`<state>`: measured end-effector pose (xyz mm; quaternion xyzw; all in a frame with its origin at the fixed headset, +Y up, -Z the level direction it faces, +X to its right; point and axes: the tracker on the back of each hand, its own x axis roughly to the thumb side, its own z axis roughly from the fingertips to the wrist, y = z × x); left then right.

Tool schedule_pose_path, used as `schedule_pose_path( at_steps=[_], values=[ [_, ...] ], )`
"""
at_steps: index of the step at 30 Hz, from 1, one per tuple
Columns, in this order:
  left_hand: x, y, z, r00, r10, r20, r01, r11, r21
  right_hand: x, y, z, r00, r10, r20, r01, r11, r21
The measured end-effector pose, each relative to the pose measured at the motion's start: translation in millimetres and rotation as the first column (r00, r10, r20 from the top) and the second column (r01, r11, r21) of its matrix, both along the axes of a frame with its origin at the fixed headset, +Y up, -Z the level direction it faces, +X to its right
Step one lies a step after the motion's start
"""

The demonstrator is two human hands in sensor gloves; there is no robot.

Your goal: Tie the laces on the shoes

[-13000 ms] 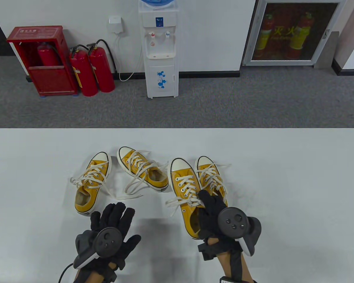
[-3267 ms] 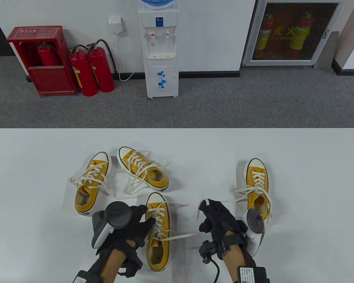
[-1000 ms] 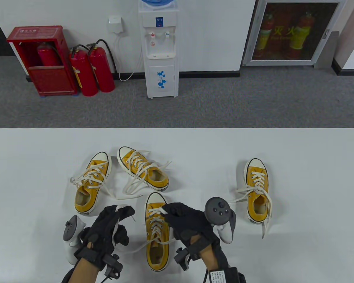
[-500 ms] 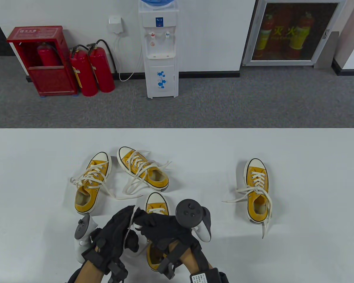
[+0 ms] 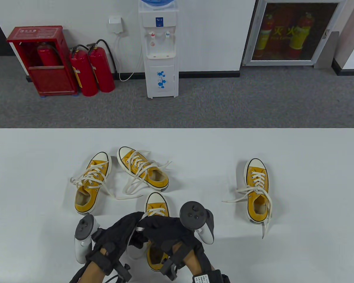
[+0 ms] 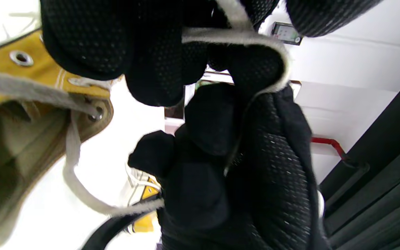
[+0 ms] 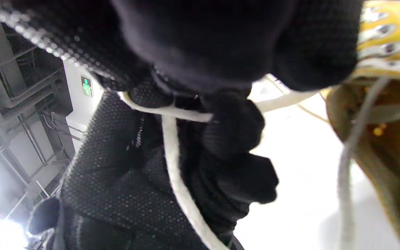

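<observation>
Both hands' (image 5: 141,227) grip on laces (image 6: 234,36)

We list four canvas sneakers: near sneaker (image 5: 155,206), left sneaker (image 5: 91,184), middle sneaker (image 5: 143,171) and right sneaker (image 5: 257,190), all mustard yellow with white toe caps, cream laces (image 5: 129,186) and silver eyelets (image 6: 21,57). We note the left hand (image 5: 118,233) and right hand (image 5: 168,233) in black mesh gloves, their trackers (image 5: 194,216) dark grey over white. The table (image 5: 312,177) is plain white. Behind it we record grey carpet (image 5: 253,100), red fire extinguishers (image 5: 91,70), a red cabinet (image 5: 42,59), and a white water dispenser (image 5: 160,50) with a blue floral print.
</observation>
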<state>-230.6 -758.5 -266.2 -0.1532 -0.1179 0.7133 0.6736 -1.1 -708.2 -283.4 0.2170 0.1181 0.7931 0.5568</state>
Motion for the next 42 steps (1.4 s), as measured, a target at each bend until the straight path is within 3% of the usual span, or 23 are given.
schedule_pose_path(
  at_steps=[8, 10, 15, 24, 35, 38, 42],
  values=[
    [-1, 18, 4, 0.951, -0.293, -0.104, 0.308, 0.932, 0.19, 10, 1, 1, 0.999, -0.033, 0.035, 0.033, 0.999, 0.001],
    [0, 19, 5, 0.955, -0.282, -0.096, 0.295, 0.937, 0.188, 12, 2, 1, 0.999, -0.033, 0.042, 0.033, 0.999, 0.003],
    [2, 24, 6, 0.896, -0.431, -0.108, 0.444, 0.855, 0.268, 19, 0, -1, 0.997, -0.052, 0.059, 0.053, 0.999, -0.009],
    [11, 28, 8, 0.854, -0.513, -0.092, 0.513, 0.797, 0.318, 23, -9, -6, 0.991, -0.088, 0.097, 0.089, 0.996, -0.011],
    [2, 19, 4, 0.956, -0.286, -0.062, 0.293, 0.938, 0.186, 34, -16, -8, 0.955, 0.081, 0.285, -0.097, 0.994, 0.042],
    [-3, 15, 3, 0.966, -0.242, -0.093, 0.254, 0.956, 0.144, 46, -13, -6, 0.934, 0.035, 0.354, -0.064, 0.996, 0.07],
    [-7, 12, 2, 0.969, -0.225, -0.106, 0.237, 0.965, 0.116, 47, -9, -2, 0.955, -0.018, 0.296, -0.011, 0.995, 0.096]
  ],
)
